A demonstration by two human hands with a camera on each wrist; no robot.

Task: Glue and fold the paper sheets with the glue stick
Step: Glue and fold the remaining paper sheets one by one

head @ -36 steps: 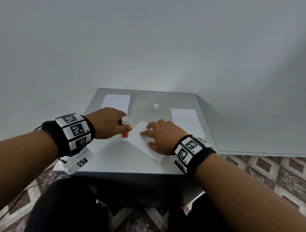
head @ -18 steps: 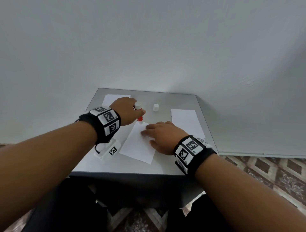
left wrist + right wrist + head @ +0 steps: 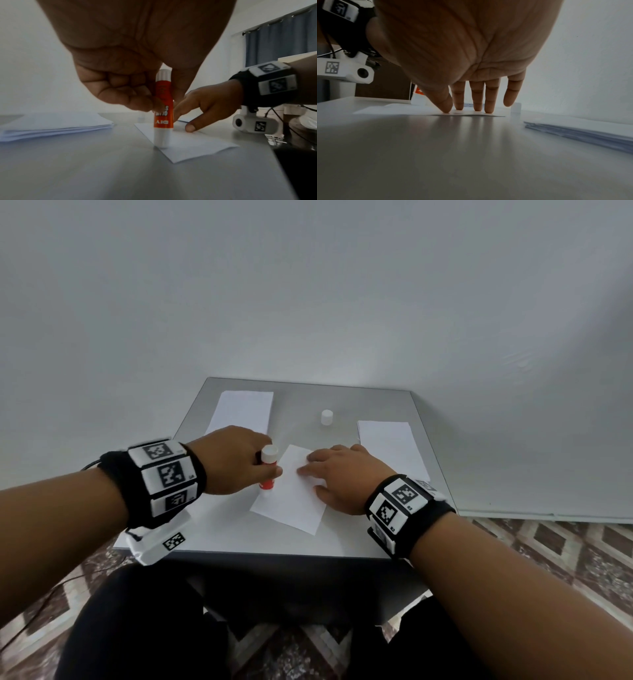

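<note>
An orange-and-white plastic glue stick [image 3: 163, 108] is pinched upright between the curled fingers and thumb of the left hand [image 3: 236, 460], its white lower end set down on the left edge of a white rectangular paper sheet [image 3: 291, 498] lying askew near the middle of the grey tabletop [image 3: 239, 535]. The sheet is pressed flat under the straight, slightly spread fingertips [image 3: 488, 110] of the right hand [image 3: 342, 477]; thumb and three fingers are seen touching the paper, while the little finger is held just above it. A small white cylindrical cap [image 3: 327, 417] is stood apart on the far side of the table. A stack of white paper sheets [image 3: 243, 412] is laid at the far left, and another white paper stack [image 3: 390, 443] at the right, just beside the right hand.
</note>
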